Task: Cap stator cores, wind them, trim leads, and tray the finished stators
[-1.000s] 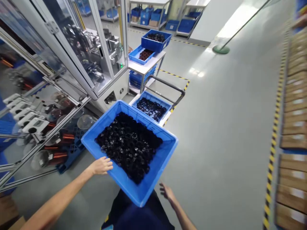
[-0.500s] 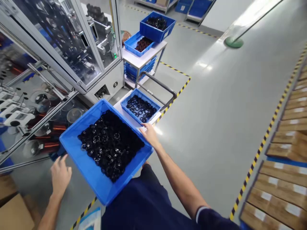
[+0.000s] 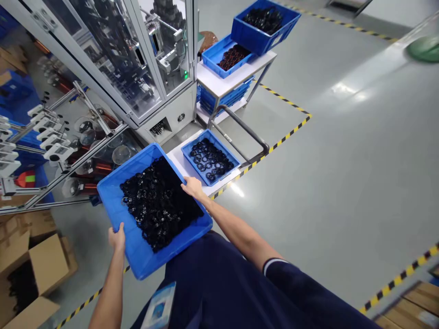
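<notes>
We now hold the big bin (image 3: 137, 256) with both hands. Half a second ago the left hand (image 3: 117, 236) was free beside the bin with fingers spread; now it grips the near left rim. The right hand (image 3: 192, 186) was already at the far right rim, and it stays there, fingers closed over the edge. One second ago it was low, under the near corner. So the bin is now carried on two sides and sits more level, in front of our body, above the floor. It is full of black parts (image 3: 159, 203). Just beyond it a small bin (image 3: 187, 151) with fewer black rings lies on a cart (image 3: 178, 160). The machine (image 3: 137, 68) stands to the left.
</notes>
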### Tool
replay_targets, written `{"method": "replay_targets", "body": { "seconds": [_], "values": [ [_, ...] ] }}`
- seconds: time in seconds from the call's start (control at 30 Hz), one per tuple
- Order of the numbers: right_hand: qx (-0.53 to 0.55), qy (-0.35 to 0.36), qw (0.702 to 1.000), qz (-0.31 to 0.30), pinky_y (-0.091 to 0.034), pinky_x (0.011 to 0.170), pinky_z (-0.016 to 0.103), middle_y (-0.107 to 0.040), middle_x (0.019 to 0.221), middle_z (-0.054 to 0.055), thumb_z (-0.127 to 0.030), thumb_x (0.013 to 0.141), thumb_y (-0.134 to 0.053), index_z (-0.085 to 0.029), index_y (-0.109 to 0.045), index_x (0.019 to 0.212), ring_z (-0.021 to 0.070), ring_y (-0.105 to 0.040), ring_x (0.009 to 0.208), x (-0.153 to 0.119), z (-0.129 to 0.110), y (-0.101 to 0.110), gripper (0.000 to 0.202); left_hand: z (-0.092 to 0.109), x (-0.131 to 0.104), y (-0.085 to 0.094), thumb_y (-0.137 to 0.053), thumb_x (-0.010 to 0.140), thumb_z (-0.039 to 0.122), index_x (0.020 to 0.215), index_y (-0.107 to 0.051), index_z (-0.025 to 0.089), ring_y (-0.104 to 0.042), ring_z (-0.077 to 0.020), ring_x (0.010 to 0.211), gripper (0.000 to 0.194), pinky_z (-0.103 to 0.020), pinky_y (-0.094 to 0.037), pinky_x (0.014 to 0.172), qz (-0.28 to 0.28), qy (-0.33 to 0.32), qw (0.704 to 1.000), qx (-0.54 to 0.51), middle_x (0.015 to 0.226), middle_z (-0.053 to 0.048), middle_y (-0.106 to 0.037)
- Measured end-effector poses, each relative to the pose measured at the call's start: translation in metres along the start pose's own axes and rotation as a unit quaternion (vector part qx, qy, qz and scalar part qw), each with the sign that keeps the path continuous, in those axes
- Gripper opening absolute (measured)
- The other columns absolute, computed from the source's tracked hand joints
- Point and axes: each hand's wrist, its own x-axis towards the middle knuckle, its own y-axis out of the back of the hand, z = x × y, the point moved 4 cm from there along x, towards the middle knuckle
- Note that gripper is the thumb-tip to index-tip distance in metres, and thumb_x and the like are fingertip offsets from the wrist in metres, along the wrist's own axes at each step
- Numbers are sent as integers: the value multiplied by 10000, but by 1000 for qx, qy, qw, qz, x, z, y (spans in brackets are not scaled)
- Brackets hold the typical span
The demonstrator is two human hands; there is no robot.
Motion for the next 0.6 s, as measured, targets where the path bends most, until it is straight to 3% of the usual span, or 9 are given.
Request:
{"method": "replay_targets", "body": {
  "seconds": [0.23, 0.4, 0.6],
  "values": [
    [9, 2, 1000, -9, -754, 1094, 504, -818, 1473, 117, -503, 1190, -861, -184, -798, 1490, 290, -834, 1264, 7, 3, 29, 442, 25, -8, -2, -859, 1186, 526, 1323, -803, 154, -803, -242, 1022, 400, -393, -732, 900, 9, -31, 997, -72, 1225, -61, -808],
    [15, 2, 1000, -3, -753, 1093, 504, -821, 1465, 100, -523, 1178, -870, -171, -811, 1466, 318, -833, 1273, 20, 24, 53, 459, 35, -21, -19, -860, 1193, 507, 1252, -801, 144, -780, -205, 916, 372, -333, -706, 802, 8, -37, 994, -105, 1119, -31, -790],
    [19, 12, 1000, 21, -758, 1073, 491, -824, 1443, 100, -513, 1183, -867, -173, -808, 1462, 301, -838, 1244, 43, 43, 81, 444, 69, -37, -44, -865, 1192, 491, 1359, -809, 150, -828, -248, 1043, 384, -394, -754, 901, 10, -51, 993, -105, 1257, -70, -824]
  ]
}}
